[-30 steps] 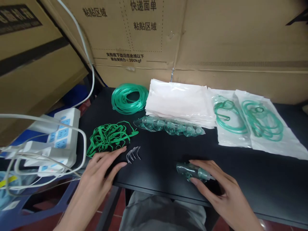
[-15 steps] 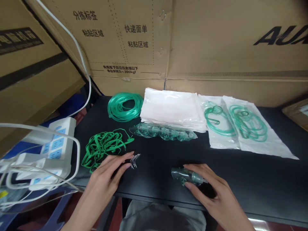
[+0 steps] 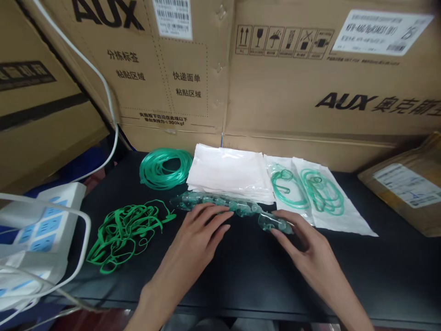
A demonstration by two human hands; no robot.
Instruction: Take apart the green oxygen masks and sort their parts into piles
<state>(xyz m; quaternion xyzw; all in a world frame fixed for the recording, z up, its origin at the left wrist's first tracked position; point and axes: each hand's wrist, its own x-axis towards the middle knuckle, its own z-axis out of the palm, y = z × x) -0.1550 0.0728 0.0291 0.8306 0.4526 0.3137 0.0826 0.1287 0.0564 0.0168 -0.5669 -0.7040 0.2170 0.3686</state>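
My right hand [image 3: 306, 243] grips a clear green oxygen mask [image 3: 270, 221] between thumb and fingers, at the right end of a row of nested masks [image 3: 237, 202]. Over the middle of that row, my left hand [image 3: 201, 236] reaches with its fingers stretched and apart. Nothing shows between them; whether the fingertips touch the masks I cannot tell. A tangle of green elastic straps [image 3: 126, 230] lies left of my left hand. Behind the row is a stack of white pouches [image 3: 229, 170].
A coil of green tubing [image 3: 165, 168] sits at the back left. Packed tubing sets [image 3: 322, 191] lie right of the pouches. A white power strip [image 3: 51, 225] with cables is at the left edge. Cardboard boxes [image 3: 275, 105] wall the back; a taped carton [image 3: 409, 184] stands at right.
My right hand has carried the mask forward to the row's end. My left hand has moved right from the straps to the row; the thin metal strips it held are out of sight. The view has tilted up.
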